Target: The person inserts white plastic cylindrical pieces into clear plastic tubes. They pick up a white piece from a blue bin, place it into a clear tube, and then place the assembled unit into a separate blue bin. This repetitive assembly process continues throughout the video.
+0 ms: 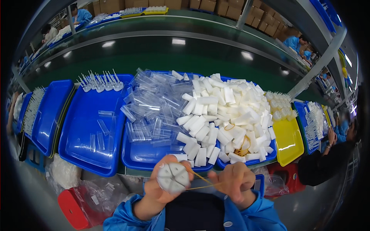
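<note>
My left hand (160, 188) grips a round bundle of white foam wedges (173, 177), held end-on toward the camera. A tan rubber band (200, 183) runs from the bundle to my right hand (231, 183), which pinches it and pulls it taut. Both hands are close to my chest, below the front edge of the blue trays. Just beyond them a blue tray (144, 156) holds a heap of clear plastic cases (154, 107) and a large pile of white foam pieces (227, 115), with loose rubber bands (243, 146) among the foam.
A blue tray (84, 127) at left holds a few clear cases and white stick parts. More blue trays (48, 111) lie farther left, a yellow tray (288, 140) at right. Red bins (73, 208) and plastic bags sit below. A green conveyor (173, 57) runs behind. Other workers sit around.
</note>
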